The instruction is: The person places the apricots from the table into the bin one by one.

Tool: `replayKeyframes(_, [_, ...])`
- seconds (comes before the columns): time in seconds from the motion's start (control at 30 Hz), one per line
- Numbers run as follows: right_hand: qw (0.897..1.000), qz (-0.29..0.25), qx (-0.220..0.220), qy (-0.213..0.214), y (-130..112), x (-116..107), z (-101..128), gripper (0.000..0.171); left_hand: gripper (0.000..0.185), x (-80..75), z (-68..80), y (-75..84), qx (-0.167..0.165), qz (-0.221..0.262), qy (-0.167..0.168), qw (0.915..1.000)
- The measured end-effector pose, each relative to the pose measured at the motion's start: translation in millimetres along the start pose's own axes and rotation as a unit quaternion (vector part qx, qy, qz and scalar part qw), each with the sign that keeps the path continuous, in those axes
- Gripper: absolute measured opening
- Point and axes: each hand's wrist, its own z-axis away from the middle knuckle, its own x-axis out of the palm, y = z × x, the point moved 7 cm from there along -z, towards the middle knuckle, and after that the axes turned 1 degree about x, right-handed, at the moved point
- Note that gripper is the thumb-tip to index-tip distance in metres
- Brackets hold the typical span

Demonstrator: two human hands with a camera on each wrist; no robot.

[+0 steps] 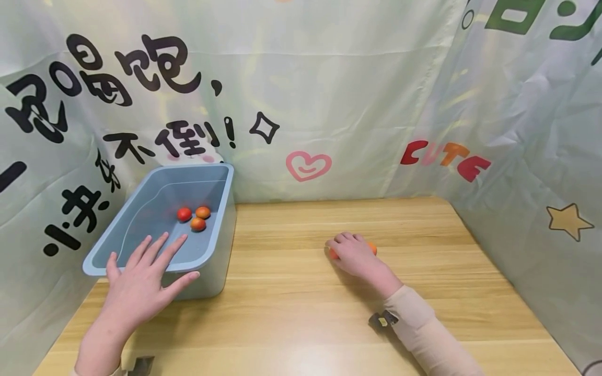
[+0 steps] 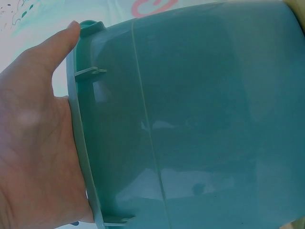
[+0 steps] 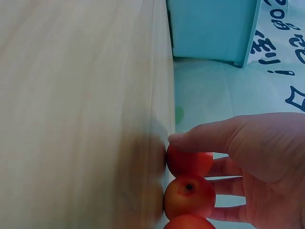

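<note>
Head view: left hand (image 1: 141, 284) lies spread on the bin (image 1: 216, 172) rim; right hand (image 1: 352, 256) cups small fruits (image 3: 189, 195).

Wooden table (image 1: 301, 313): blue bin (image 1: 216, 261), small orange-red fruits (image 3: 189, 195).

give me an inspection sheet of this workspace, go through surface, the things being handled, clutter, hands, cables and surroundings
Surface: wooden table, bare light planks.
Things handled: blue bin at the left rear, holding three small red-orange fruits; more of the same fruits under the right hand, at least three in the right wrist view.
Clutter: nothing seen.
Hands: left hand lies flat, fingers straight, on the bin's near rim; right hand curls over the fruits on the table.
Cables: nothing seen; a small clip shows at each wrist.
Surroundings: pale printed cloth backdrop on three sides, with black characters, a pink heart, a star and the word CUTE.
</note>
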Motion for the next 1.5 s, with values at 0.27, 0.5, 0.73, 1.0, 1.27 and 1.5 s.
replayKeyframes(0.27, [0.999,-0.013,-0.019,0.024,-11.7,-5.6,-6.8,0.030,0.085,-0.3,0.0,-1.2,-0.004,0.001,-0.002,1.0000])
replayKeyframes(0.5, [0.998,-0.019,-0.038,0.036,-22.7,-10.7,-15.1,0.030,0.085,0.2,0.2,-2.1,-0.004,0.004,-0.002,1.0000])
replayKeyframes(0.73, [0.997,-0.021,-0.050,0.057,-31.8,-13.5,-22.8,0.030,0.084,-0.1,0.1,-1.6,-0.003,0.005,0.000,1.0000])
replayKeyframes(1.0, [0.996,-0.024,-0.060,0.055,-45.4,-18.6,-33.7,0.032,0.084,0.3,-0.2,-1.2,-0.002,0.003,-0.001,1.0000])
replayKeyframes(1.27, [0.995,-0.034,-0.071,0.062,-59.9,-22.9,-44.6,0.036,0.085,0.5,-0.7,-0.1,-0.001,0.000,-0.002,1.0000])
replayKeyframes(1.5, [0.993,-0.030,-0.088,0.076,-75.4,-28.8,-52.6,0.037,0.085,1.3,-1.1,-0.1,0.000,-0.001,-0.003,1.0000])
